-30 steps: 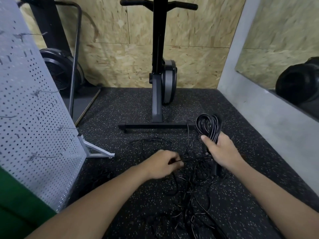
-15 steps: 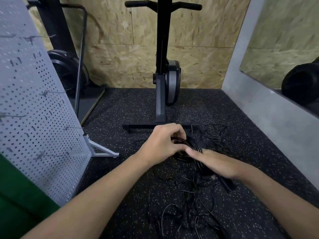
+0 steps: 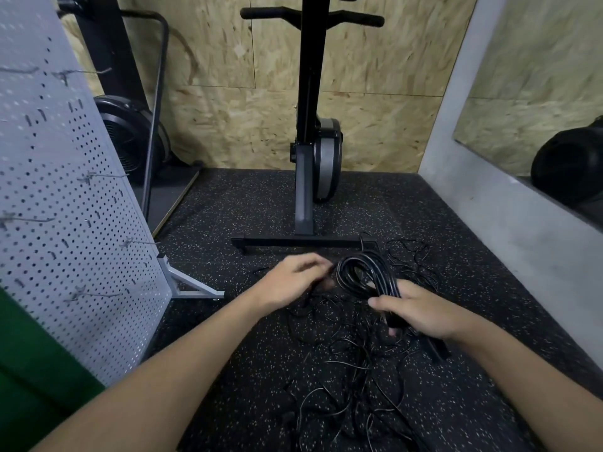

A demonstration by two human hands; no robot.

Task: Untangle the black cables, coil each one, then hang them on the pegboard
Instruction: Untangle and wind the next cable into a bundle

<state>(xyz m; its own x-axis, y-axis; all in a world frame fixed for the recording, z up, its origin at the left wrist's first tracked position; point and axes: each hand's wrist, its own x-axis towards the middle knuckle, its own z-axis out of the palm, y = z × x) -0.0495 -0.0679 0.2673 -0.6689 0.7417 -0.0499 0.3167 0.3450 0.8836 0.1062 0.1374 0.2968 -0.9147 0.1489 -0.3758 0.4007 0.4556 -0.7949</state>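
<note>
In the head view, the right hand [image 3: 424, 313] gripped a coiled bundle of glossy black cable [image 3: 359, 272], with its thumb and fingers [image 3: 381, 303] curled round the lower part of the loops. The coil's rounded top stood up and away from the person. It was held just above the black speckled rubber floor [image 3: 254, 203], near the middle and toward the floor's right edge.

The left hand [image 3: 288, 283] was just beside the coil's left side. Its fingers were bent toward the loops but blurred, so I could not tell whether they pinched a strand.

A loose tangle of thin black cables [image 3: 346, 363] lay on the floor beneath both hands and spread toward the near edge. A grey perforated metal pegboard [image 3: 58, 197] on a metal foot stood along the floor's left edge, with wire hooks [image 3: 94, 293] sticking out and nothing on them. A black upright exercise machine [image 3: 305, 141] stood at the far edge against a chipboard wall.
</note>
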